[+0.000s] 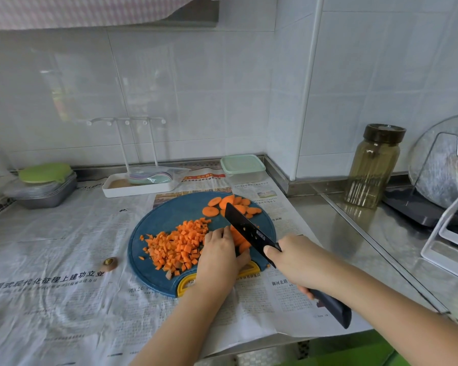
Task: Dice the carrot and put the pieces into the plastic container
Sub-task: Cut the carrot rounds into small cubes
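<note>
While my right hand (294, 262) grips the knife (249, 231), my left hand (217, 257) holds the carrot slices (239, 239) under curled fingers (218, 235) mid-frame, just beside the blade.

At frame centre your cutting board (167, 215) is teal-blue with a yellow handle; the diced carrot (177, 243) and carrot slices (210, 210) on it are bright orange. Your knife (245, 228) has a black blade with white lettering and a navy handle. The newspaper (50, 260) is grey-white with black print. The plastic container (242, 169), above the board, is clear with a mint-green lid.
</note>
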Tool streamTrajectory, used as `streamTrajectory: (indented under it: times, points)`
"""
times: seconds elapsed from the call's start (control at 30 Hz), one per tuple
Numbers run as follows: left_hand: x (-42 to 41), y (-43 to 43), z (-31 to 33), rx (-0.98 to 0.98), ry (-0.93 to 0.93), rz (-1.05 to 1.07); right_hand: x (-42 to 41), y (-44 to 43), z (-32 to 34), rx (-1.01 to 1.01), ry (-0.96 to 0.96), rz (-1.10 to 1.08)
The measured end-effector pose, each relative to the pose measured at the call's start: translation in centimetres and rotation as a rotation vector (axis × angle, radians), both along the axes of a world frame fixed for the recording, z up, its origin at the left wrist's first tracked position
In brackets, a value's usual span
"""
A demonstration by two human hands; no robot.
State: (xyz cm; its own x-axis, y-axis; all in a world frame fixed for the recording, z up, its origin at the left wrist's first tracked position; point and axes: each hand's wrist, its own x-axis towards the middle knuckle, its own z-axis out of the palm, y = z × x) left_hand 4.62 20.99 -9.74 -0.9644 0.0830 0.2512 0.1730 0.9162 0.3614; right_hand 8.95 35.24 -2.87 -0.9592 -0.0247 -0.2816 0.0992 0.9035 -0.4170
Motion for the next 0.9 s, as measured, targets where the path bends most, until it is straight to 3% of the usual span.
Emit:
streamTrajectory:
  times: [0.27,0.5,0.9]
  points:
    - [-0.2,-0.4,0.0,0.084,0.010,-0.014,0.1,-1.0,-0.3,0.058,-0.002,-0.039]
    - [-0.3,-0.8,0.0,0.289,0.003,-0.027,0.5,-1.2,-1.3,0.051,0.084,0.085]
    - [-0.9,-1.2,0.0,0.340,-0.027,-0.031,-0.6,-2.4,1.3,0.131,0.047,0.136]
